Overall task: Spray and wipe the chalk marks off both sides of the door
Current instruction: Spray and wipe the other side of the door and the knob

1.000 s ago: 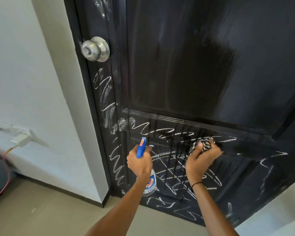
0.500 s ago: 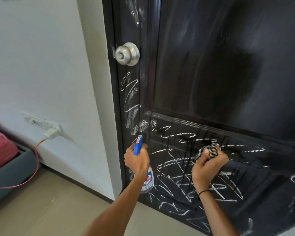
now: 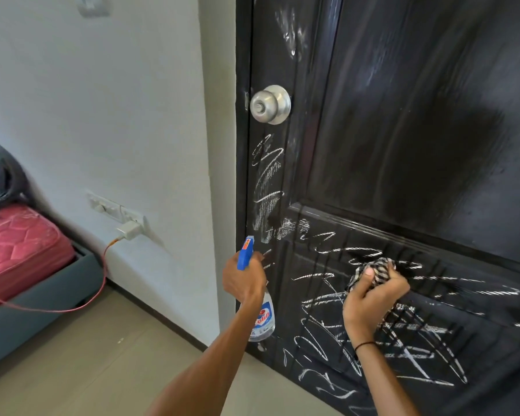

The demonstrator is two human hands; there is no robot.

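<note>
A black panelled door [image 3: 403,130] fills the right of the view. White chalk marks [image 3: 357,334] cover its lower panel and run up the left stile below the silver knob [image 3: 270,104]. My left hand [image 3: 243,280] grips a clear spray bottle [image 3: 263,319] with a blue trigger head, its nozzle pointing at the door's left edge. My right hand [image 3: 373,295] holds a bunched black-and-white checked cloth [image 3: 376,270] pressed against the scribbles on the lower rail. The upper panel looks smeared and mostly free of chalk.
A grey door frame and white wall [image 3: 117,115] stand to the left. A charger [image 3: 128,229] sits in a wall socket with an orange cable [image 3: 72,307] trailing to a bed with a pink mattress [image 3: 15,247]. Beige floor lies below.
The view has swung left, so the door and knob sit further right in the picture. Both hands stay in nearly the same place on the door, the cloth still on the lower rail.
</note>
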